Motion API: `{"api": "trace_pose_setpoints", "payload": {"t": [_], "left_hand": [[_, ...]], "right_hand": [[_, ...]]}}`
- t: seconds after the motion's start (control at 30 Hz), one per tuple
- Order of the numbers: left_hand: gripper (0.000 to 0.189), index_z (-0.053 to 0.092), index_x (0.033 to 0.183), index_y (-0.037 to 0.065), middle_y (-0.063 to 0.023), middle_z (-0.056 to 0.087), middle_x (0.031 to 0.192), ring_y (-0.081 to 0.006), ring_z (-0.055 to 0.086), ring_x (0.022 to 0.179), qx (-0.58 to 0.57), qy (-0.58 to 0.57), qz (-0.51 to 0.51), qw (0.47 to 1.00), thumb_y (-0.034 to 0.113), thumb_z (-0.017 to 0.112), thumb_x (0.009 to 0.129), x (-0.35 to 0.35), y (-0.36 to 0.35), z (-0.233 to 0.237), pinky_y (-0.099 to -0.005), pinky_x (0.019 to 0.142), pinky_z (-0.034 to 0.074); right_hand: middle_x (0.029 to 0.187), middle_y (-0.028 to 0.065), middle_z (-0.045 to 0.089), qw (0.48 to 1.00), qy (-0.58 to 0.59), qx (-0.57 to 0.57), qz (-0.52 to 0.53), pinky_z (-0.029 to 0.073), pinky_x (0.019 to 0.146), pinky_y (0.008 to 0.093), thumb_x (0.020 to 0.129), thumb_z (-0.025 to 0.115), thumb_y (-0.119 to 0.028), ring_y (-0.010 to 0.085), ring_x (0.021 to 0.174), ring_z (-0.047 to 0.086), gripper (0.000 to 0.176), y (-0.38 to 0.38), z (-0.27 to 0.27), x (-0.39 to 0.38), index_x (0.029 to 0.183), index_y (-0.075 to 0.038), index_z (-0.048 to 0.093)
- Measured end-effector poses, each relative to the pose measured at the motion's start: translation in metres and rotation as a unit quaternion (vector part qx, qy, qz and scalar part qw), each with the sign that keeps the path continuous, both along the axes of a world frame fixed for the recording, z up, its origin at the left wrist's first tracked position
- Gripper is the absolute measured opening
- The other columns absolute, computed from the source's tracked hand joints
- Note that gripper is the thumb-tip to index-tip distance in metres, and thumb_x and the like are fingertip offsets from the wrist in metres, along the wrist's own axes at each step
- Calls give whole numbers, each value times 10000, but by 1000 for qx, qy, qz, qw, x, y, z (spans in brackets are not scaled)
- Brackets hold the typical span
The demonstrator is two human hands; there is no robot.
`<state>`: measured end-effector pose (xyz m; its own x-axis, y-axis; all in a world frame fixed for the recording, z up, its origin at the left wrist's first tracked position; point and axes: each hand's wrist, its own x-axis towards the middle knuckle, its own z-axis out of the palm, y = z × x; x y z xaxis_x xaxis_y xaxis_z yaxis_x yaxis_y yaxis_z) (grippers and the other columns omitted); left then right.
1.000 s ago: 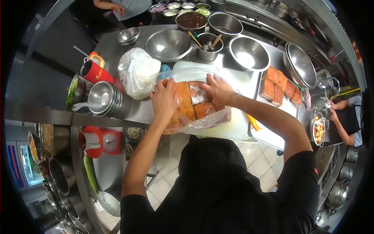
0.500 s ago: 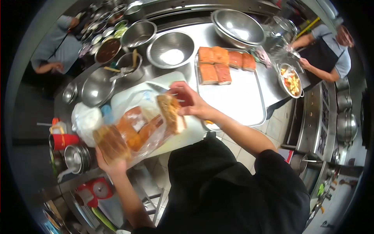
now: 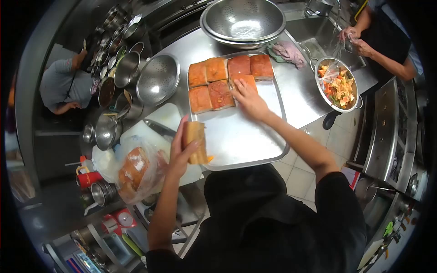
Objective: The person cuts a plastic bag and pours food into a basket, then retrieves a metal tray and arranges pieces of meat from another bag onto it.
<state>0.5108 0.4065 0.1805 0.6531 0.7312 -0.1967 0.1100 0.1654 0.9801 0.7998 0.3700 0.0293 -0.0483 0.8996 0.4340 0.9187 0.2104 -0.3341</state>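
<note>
A steel table (image 3: 300, 107) is spread beneath and beyond both hands. On it, under the right hand (image 3: 249, 100), a broad shallow tray (image 3: 236, 141) is laid, and its left edge is overlapped by the left hand (image 3: 180, 150) and what is held there. Beyond and to the left of the left hand, a pale cutting board (image 3: 169, 114) is partly covered. Well beyond the right hand, large metal colanders (image 3: 243, 20) are stacked one in another. On the outer side of the left hand, a clear plastic bag (image 3: 152, 157) is placed, and browned pieces are seen inside it. Well to the right of the right hand, a two-handled pot (image 3: 320, 93) is filled with chopped food. Between that pot and the stacked colanders, beyond the right hand, a crumpled pink cloth (image 3: 287, 53) is set down. Just beyond the left hand, a knife (image 3: 159, 127) is laid on the board.

Six browned slabs (image 3: 215, 69) are grouped on the tray: four in a row beyond the right hand, two to its left. A seventh slab (image 3: 249, 81) is touched on top by the right hand, whose fingers are extended and slightly spread. An eighth slab (image 3: 195, 143), turned on its side, is held between the fingers and thumb of the left hand; whether the tray is touched by it cannot be told.
</note>
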Motion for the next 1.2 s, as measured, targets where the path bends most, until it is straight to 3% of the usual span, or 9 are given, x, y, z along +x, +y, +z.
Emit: {"api": "trace_pose_setpoints", "payload": {"t": [0.1, 0.23, 0.43, 0.53, 0.87, 0.9, 0.97, 1.07, 1.2], "left_hand": [[754, 329, 1430, 38, -140, 439, 1378, -259, 472, 1234, 72, 44, 5, 996, 145, 692, 777, 68, -1, -12, -358, 1026, 378], [613, 454, 1279, 38, -163, 484, 1257, -315, 524, 1142, 349, 224, -14, 910, 235, 722, 764, 172, -9, -34, -375, 974, 418], [645, 455, 1303, 46, -219, 368, 1339, -398, 363, 1259, 418, 361, -31, 833, 266, 711, 754, 290, -17, -108, -521, 989, 334], [691, 385, 1375, 89, -205, 296, 1405, -374, 316, 1281, 426, 319, 51, 845, 225, 680, 765, 306, -35, -134, -539, 1006, 281], [412, 558, 1139, 6, -170, 528, 1157, -337, 528, 1109, 398, 116, 44, 909, -108, 518, 745, 41, -46, -72, -388, 967, 409], [367, 575, 1076, -3, -158, 562, 1082, -322, 566, 1048, 411, 114, 83, 901, -126, 502, 739, 10, -40, -63, -368, 930, 432], [344, 572, 1040, -9, -155, 576, 1043, -294, 584, 1004, 495, 168, 188, 832, -135, 485, 731, -57, -22, -43, -346, 886, 449], [282, 582, 1001, -8, -137, 608, 913, -275, 601, 873, 448, 182, 326, 813, -97, 486, 750, -185, 19, -34, -345, 803, 478], [244, 612, 939, 5, -99, 616, 919, -242, 611, 890, 352, 389, 286, 802, -107, 522, 742, -318, 36, -24, -326, 816, 485]], "right_hand": [[1438, 246, 357, 979, 198, 38, -37, 386, 1033, 437, 768, 594, 28, 398, 1259, 445, 489, -38, -4, -10, 1244, -37, 506], [1296, 200, 515, 836, 482, 121, -232, 453, 938, 365, 780, 543, 63, 320, 1173, 536, 397, -101, 14, -9, 1170, -10, 554], [1159, 161, 551, 868, 395, 56, -296, 478, 849, 355, 778, 568, 50, 297, 1066, 560, 388, -149, 36, 17, 1158, -30, 559], [1328, 187, 431, 892, 342, 65, -289, 448, 929, 399, 756, 618, 20, 362, 1190, 476, 440, -134, 28, 22, 1186, -39, 546], [1511, 189, 283, 954, 205, -119, -183, 372, 1067, 354, 787, 608, 18, 329, 1358, 356, 522, -52, 7, 34, 1295, -88, 548], [1518, 201, 261, 984, 108, -19, -143, 416, 1024, 365, 794, 619, 1, 326, 1312, 422, 512, -53, 1, 35, 1294, -83, 552], [1465, 188, 338, 963, 240, 68, -99, 445, 971, 377, 804, 619, 15, 302, 1203, 520, 461, -54, 11, 29, 1257, -44, 561], [1356, 162, 469, 979, 74, 128, -139, 463, 934, 350, 807, 606, 46, 270, 1138, 563, 402, -31, 46, -15, 1202, -21, 579], [1067, 129, 633, 958, 265, -22, 109, 477, 889, 331, 782, 590, 97, 257, 1010, 614, 280, 11, 112, -166, 1042, 0, 623]]}}
